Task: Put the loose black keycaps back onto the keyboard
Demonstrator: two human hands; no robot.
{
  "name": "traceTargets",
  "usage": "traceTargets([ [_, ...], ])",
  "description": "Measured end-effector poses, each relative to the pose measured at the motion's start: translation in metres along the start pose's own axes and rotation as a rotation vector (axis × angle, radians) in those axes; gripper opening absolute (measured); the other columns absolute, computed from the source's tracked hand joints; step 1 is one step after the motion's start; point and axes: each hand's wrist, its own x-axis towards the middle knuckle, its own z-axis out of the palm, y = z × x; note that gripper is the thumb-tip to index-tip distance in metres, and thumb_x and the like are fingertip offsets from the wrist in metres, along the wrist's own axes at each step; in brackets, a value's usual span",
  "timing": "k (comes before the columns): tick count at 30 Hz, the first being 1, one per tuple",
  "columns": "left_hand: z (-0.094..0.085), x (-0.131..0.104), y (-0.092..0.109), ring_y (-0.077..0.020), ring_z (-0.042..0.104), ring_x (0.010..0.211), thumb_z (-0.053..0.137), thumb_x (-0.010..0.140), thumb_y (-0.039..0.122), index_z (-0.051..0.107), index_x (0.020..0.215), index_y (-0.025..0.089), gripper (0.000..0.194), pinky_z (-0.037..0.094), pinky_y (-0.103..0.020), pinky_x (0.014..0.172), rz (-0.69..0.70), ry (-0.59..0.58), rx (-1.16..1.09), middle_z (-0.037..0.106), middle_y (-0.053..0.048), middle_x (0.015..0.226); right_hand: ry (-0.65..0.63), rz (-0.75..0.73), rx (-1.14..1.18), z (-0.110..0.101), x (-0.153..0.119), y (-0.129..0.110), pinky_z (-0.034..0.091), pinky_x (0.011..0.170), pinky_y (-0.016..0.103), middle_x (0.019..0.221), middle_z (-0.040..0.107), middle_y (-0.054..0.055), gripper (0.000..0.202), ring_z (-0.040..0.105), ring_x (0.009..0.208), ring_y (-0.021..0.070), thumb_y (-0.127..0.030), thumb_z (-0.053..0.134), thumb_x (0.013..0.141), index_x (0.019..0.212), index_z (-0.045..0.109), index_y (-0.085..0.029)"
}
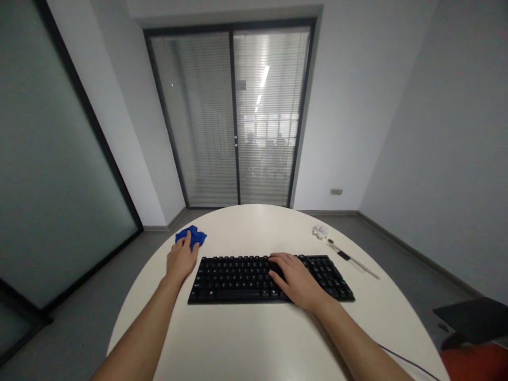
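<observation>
My left hand [182, 259] lies at the table's left side, beyond the keyboard's left end. Its fingers and thumb are on a crumpled blue cloth [192, 235], and part of the cloth is under them. Over the right half of a black keyboard [238, 280] is my right hand [296, 278], fingers curved and thumb apart from them. Between thumb and forefinger shows a smooth black object [278, 270]; the palm hides most of it, so its kind is unclear. The keyboard lies flat with its long side toward me.
The round white table [238, 344] carries a crumpled clear-white piece [319, 232] and a thin pale stick-like brush [353, 258] at the right. A dark cable [408, 361] runs off the front right. A black and red chair [474, 328] stands at the right.
</observation>
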Motion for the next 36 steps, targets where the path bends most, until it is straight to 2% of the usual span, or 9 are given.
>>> traceTargets([
  [4, -0.009, -0.002, 0.004, -0.0366, 0.057, 0.113, 0.033, 0.099, 0.042, 0.055, 0.141, 0.013, 0.056, 0.048, -0.050, 0.094, -0.002, -0.012, 0.104, 0.059, -0.019, 0.129, -0.004, 0.005, 0.012, -0.002, 0.000, 0.000, 0.039, 0.111, 0.045, 0.131, 0.063, 0.010, 0.031, 0.054, 0.124, 0.0256, -0.033, 0.050, 0.099, 0.125, 0.059, -0.019],
  [8, -0.006, -0.004, 0.003, -0.0380, 0.043, 0.132, 0.042, 0.095, 0.038, 0.068, 0.119, 0.010, 0.045, 0.041, -0.048, 0.106, 0.049, 0.062, 0.139, 0.049, -0.021, 0.141, -0.003, 0.015, 0.043, -0.004, 0.001, -0.003, 0.039, 0.111, 0.046, 0.131, 0.063, 0.011, 0.032, 0.054, 0.124, 0.0272, -0.032, 0.049, 0.099, 0.126, 0.058, -0.018],
  [10, -0.007, -0.003, 0.005, -0.0369, 0.039, 0.137, 0.044, 0.093, 0.035, 0.067, 0.115, 0.010, 0.041, 0.040, -0.047, 0.108, 0.064, 0.061, 0.126, 0.045, -0.021, 0.147, 0.007, 0.025, 0.060, -0.004, 0.000, -0.002, 0.040, 0.110, 0.047, 0.130, 0.063, 0.012, 0.033, 0.054, 0.123, 0.0277, -0.031, 0.050, 0.098, 0.128, 0.057, -0.018],
  [15, -0.023, -0.002, 0.010, -0.0357, 0.061, 0.108, 0.048, 0.089, 0.042, 0.064, 0.114, 0.016, 0.040, 0.049, -0.047, 0.090, 0.048, -0.099, 0.119, 0.065, -0.018, 0.120, 0.016, 0.040, 0.084, -0.003, 0.000, -0.001, 0.040, 0.108, 0.047, 0.128, 0.063, 0.014, 0.036, 0.055, 0.121, 0.0282, -0.032, 0.051, 0.097, 0.130, 0.055, -0.017],
  [18, -0.029, -0.005, 0.009, -0.0381, 0.062, 0.104, 0.052, 0.086, 0.050, 0.062, 0.121, 0.017, 0.050, 0.047, -0.049, 0.090, 0.067, -0.080, 0.158, 0.067, -0.019, 0.114, 0.025, 0.051, 0.081, -0.002, 0.000, 0.000, 0.040, 0.108, 0.046, 0.128, 0.063, 0.014, 0.037, 0.056, 0.120, 0.0278, -0.032, 0.051, 0.097, 0.130, 0.056, -0.016],
  [23, -0.021, -0.012, 0.002, -0.0365, 0.055, 0.121, 0.050, 0.089, 0.048, 0.064, 0.118, 0.012, 0.049, 0.041, -0.045, 0.103, 0.116, -0.035, 0.093, 0.061, -0.021, 0.128, 0.033, 0.064, 0.064, 0.000, 0.000, 0.000, 0.040, 0.108, 0.044, 0.126, 0.064, 0.014, 0.037, 0.057, 0.119, 0.0271, -0.032, 0.052, 0.096, 0.129, 0.056, -0.015],
  [29, -0.028, -0.018, 0.004, -0.0332, 0.067, 0.096, 0.052, 0.088, 0.036, 0.061, 0.114, 0.017, 0.033, 0.051, -0.041, 0.083, 0.029, -0.107, 0.017, 0.070, -0.016, 0.107, 0.051, 0.082, 0.049, 0.001, 0.000, -0.001, 0.040, 0.108, 0.043, 0.127, 0.065, 0.013, 0.037, 0.057, 0.119, 0.0267, -0.033, 0.052, 0.096, 0.129, 0.057, -0.015],
  [33, -0.038, -0.021, 0.010, -0.0315, 0.067, 0.102, 0.052, 0.090, 0.035, 0.054, 0.132, 0.023, 0.044, 0.052, -0.041, 0.082, -0.003, 0.026, -0.189, 0.069, -0.014, 0.117, 0.054, 0.100, 0.046, 0.001, 0.001, -0.002, 0.040, 0.108, 0.043, 0.126, 0.065, 0.014, 0.037, 0.058, 0.119, 0.0268, -0.032, 0.052, 0.096, 0.128, 0.058, -0.015],
  [36, -0.041, -0.024, 0.018, -0.0299, 0.063, 0.112, 0.052, 0.091, 0.035, 0.060, 0.129, 0.024, 0.039, 0.050, -0.041, 0.093, 0.084, 0.115, -0.307, 0.066, -0.012, 0.125, 0.061, 0.109, 0.046, 0.001, 0.001, -0.002, 0.041, 0.108, 0.042, 0.125, 0.065, 0.014, 0.038, 0.058, 0.118, 0.0267, -0.032, 0.053, 0.095, 0.128, 0.058, -0.015],
])
